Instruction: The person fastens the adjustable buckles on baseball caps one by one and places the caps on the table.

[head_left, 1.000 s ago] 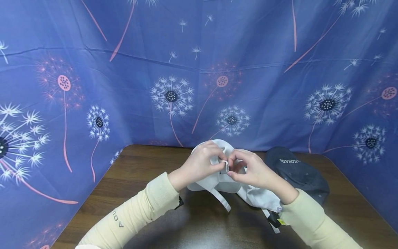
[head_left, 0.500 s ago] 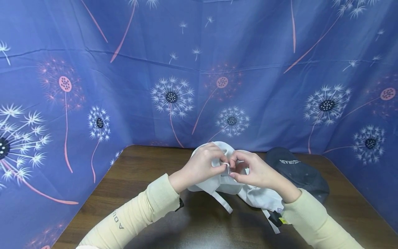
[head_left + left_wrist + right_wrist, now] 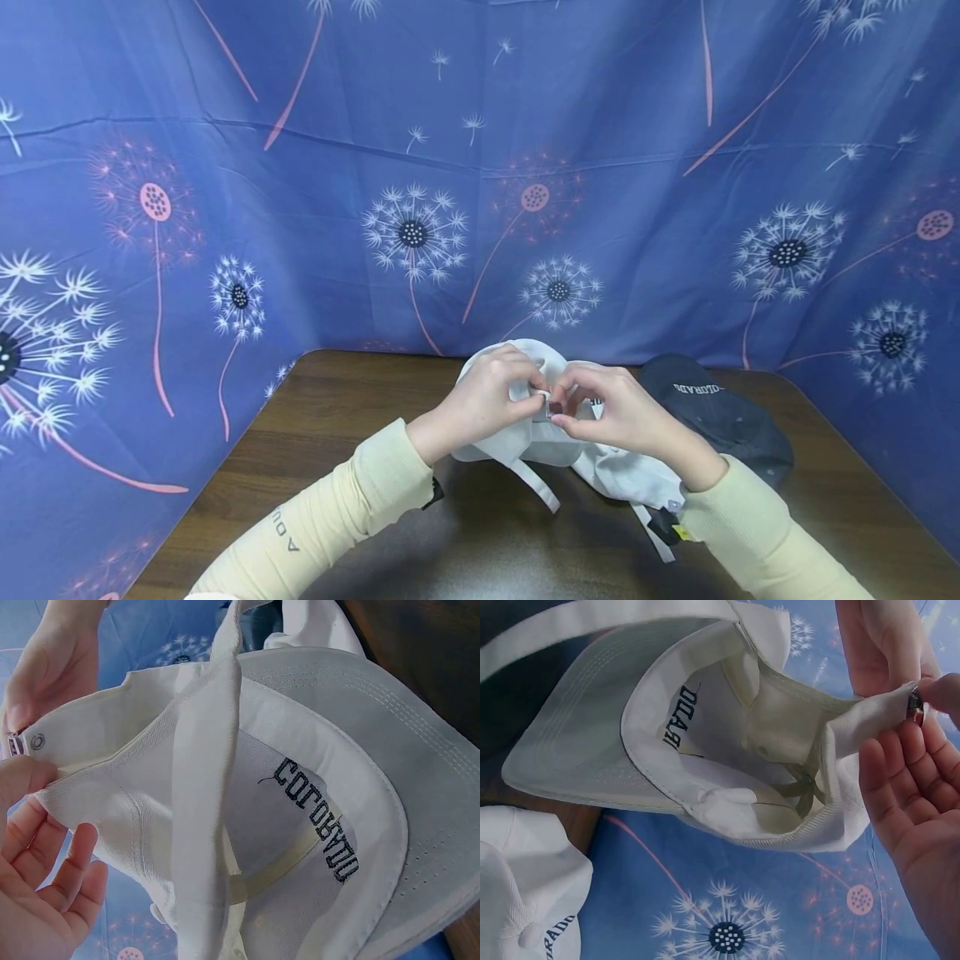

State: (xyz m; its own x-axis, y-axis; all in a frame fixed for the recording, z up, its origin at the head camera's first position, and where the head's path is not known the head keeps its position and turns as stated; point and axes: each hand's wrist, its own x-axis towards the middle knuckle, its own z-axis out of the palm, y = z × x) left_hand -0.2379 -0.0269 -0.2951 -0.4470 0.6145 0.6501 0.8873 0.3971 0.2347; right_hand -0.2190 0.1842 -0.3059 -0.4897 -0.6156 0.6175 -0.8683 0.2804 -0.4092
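A white baseball cap (image 3: pixel 142 817) is held up between both hands, its inside turned to the wrist cameras and dark lettering showing through the front panel. My left hand (image 3: pixel 491 396) pinches the cap's back edge beside a short tab. At the end of that tab is a small metal buckle (image 3: pixel 915 706), which my right hand (image 3: pixel 611 408) pinches between thumb and fingers. The cap's long white strap (image 3: pixel 534 485) hangs loose across the opening, away from the buckle. In the head view, the fingers partly cover the buckle.
A second white cap (image 3: pixel 630 475) lies on the brown wooden table (image 3: pixel 337 400), beside the right wrist. Behind it rests a dark cap (image 3: pixel 720 412) with white lettering. A blue dandelion-print cloth (image 3: pixel 450 108) hangs behind and at both sides of the table.
Both hands stay almost in place on the white cap. The buckle tab tilts between the fingers, and a dark part of it now shows. The loose strap shifts slightly.
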